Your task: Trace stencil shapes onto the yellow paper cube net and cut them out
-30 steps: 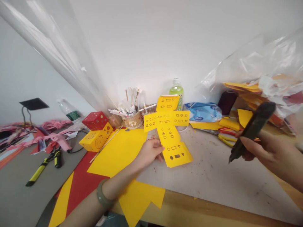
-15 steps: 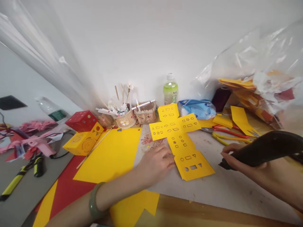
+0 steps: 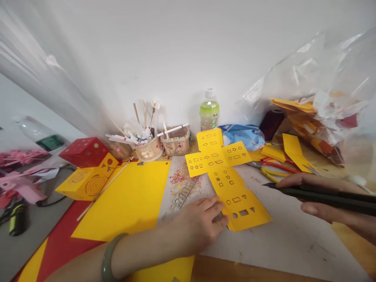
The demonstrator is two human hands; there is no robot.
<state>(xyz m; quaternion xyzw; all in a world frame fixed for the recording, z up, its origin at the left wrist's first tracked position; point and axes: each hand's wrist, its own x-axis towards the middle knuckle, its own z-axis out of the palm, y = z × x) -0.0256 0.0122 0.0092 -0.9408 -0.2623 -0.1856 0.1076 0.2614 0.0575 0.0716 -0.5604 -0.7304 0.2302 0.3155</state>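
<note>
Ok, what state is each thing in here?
Yellow sheet: unfolded, some shapes cut through
Black tool: held, tip off the sheet
Left hand: touching the sheet's edge
Right hand: gripping the tool
White-capped bottle: upright, cap on
Flowered basket: holding sticks
Pink glue gun: lying down

The yellow cross (image 3: 232, 184) is now down on the mat (image 3: 293, 225), the right hand (image 3: 342, 220) holds the black tool (image 3: 323, 194) flatter, and a clear stencil (image 3: 182, 195) shows.

My yellow paper cross (image 3: 230, 187) lies spread near the centre, bearing small shapes, some cut out; I hold a pointed black tool (image 3: 324, 197) at right.
</note>
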